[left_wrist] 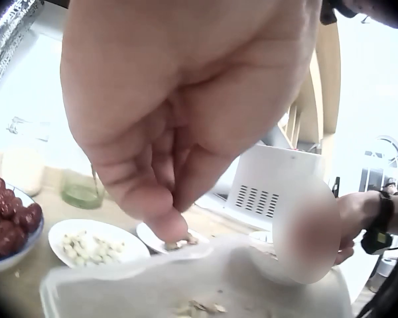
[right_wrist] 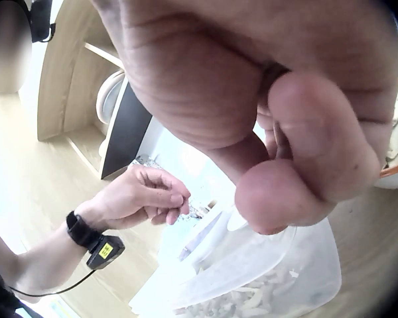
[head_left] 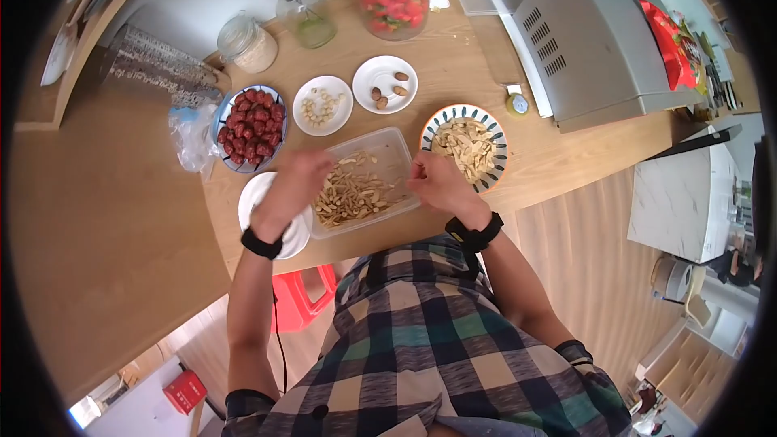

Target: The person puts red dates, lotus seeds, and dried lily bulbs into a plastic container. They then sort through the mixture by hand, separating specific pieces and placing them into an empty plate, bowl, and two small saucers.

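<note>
Over the tub, two hands with fingers drawn in

From the tub's middle, red dates [head_left: 255,125] are set at ten o'clock, a white plate [head_left: 251,198], partly hidden, at eight. At nine, the left hand [head_left: 301,182] is held with thumb and fingertips brought together; no piece can be made out. In the tub [head_left: 390,147], slices [head_left: 344,194] are heaped toward eight. At three, the right hand [head_left: 441,182] is curled, thumb pressed to finger, nothing visible between. Just past two, a bowl [head_left: 500,146] is filled with pale slices. Slices are probably best handled low over the tub, so crumbs are caught.
</note>
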{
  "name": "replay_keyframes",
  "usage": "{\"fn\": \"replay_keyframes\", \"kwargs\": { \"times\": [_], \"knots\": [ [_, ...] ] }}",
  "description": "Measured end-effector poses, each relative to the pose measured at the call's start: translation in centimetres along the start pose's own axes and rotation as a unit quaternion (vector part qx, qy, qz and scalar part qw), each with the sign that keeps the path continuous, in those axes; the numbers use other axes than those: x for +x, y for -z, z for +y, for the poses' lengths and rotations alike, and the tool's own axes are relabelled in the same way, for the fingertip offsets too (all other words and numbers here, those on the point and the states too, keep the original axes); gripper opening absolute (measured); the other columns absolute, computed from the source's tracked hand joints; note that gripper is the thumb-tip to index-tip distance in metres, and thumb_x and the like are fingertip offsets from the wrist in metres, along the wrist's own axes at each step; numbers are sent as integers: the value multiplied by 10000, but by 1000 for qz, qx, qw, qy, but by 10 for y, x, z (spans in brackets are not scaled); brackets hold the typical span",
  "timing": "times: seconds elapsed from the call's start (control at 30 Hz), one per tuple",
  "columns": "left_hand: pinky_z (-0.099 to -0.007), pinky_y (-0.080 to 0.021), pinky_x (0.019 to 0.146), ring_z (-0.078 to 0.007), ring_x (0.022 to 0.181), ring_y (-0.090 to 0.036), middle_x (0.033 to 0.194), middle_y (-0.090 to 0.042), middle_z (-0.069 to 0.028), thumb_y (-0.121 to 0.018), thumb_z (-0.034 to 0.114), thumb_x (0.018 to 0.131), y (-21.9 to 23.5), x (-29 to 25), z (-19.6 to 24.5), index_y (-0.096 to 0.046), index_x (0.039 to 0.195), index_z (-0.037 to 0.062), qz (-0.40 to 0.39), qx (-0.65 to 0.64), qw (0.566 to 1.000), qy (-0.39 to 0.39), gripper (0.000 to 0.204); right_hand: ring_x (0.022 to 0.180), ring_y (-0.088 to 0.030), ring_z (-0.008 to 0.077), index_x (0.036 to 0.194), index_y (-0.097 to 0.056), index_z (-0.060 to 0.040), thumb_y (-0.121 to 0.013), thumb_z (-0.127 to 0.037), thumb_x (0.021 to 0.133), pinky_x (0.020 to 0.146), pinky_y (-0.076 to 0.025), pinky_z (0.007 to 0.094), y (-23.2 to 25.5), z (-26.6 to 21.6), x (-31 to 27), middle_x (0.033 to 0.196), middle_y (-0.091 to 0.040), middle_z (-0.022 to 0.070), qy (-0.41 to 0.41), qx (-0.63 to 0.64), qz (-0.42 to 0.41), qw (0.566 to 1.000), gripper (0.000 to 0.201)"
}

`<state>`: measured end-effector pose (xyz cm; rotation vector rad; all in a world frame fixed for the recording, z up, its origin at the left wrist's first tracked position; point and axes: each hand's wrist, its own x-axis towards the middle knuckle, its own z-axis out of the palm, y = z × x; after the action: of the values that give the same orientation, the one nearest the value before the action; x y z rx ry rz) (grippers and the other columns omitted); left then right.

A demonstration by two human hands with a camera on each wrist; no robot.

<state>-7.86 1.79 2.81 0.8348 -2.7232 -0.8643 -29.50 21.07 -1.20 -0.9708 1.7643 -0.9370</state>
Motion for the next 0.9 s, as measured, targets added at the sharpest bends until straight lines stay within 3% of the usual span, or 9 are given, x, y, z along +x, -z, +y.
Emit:
{"fn": "replay_keyframes", "kwargs": {
  "times": [0.07, 0.2, 0.3, 0.4, 0.6, 0.67, 0.8, 0.9],
  "knots": [
    [-414, -572, 847, -352, 1045, -677, 1139, -679, -231, -636, -51, 814, -25, -18, -5, -662, 1116, -46, -104, 24, 990, -92, 303, 480, -609, 148, 832, -563, 9, -696, -24, 861, 394, -428, 295, 1, -2, 1, 636, -612, 77, 0, -19, -1, 1000, 140],
    [-452, -570, 904, -356, 1170, -613, 1266, -590, -205, -624, -64, 813, -49, -32, 0, -610, 1208, -16, -90, 138, 986, -37, 398, 478, -606, 145, 831, -559, 3, -691, -18, 865, 392, -422, 291, 1, 2, 2, 625, -607, 74, 5, -18, -13, 1000, 138],
    [-463, -576, 896, -362, 1180, -592, 1242, -552, -172, -627, -56, 813, -53, -33, -2, -595, 1207, 4, -121, 181, 976, -23, 400, 474, -602, 141, 839, -555, -1, -678, -6, 870, 393, -423, 292, 1, 1, 2, 627, -606, 71, -16, -10, -19, 1000, 127],
    [-461, -571, 879, -356, 1089, -632, 1138, -584, -177, -612, -43, 826, -49, -34, -3, -621, 1149, -2, -156, 195, 968, -24, 325, 473, -598, 138, 845, -551, 0, -670, 1, 872, 393, -425, 291, 1, 0, 1, 628, -602, 69, -21, 1, -16, 1000, 122],
    [-482, -555, 818, -415, 976, -658, 1018, -650, -255, -555, -18, 878, -37, -33, -11, -664, 1052, -16, -108, 88, 989, -47, 206, 472, -594, 139, 859, -560, 9, -664, 4, 873, 392, -425, 293, -1, 9, 2, 631, -595, 67, -2, 2, -8, 1000, 105],
    [-504, -545, 796, -441, 940, -663, 961, -675, -281, -550, -4, 895, -32, -33, -5, -664, 1030, -30, -67, -1, 998, 0, 179, 473, -596, 141, 862, -565, 10, -664, 6, 873, 393, -424, 294, -1, 8, 2, 632, -594, 66, 2, -2, -11, 1000, 99],
    [-516, -540, 773, -446, 868, -675, 871, -684, -274, -561, 29, 916, -36, -34, -3, -664, 990, -39, -51, 1, 999, 5, 144, 469, -595, 142, 860, -565, 11, -664, 6, 875, 394, -424, 297, 1, 0, 0, 627, -596, 67, -16, 12, -18, 1000, 100],
    [-505, -547, 727, -436, 822, -678, 831, -687, -243, -582, 61, 923, -36, -34, 2, -685, 934, -14, -68, 46, 995, 59, 128, 465, -596, 144, 861, -566, 13, -662, 5, 877, 396, -425, 298, 3, -5, -1, 621, -598, 68, -20, 9, -19, 1000, 98]
  ]
}}
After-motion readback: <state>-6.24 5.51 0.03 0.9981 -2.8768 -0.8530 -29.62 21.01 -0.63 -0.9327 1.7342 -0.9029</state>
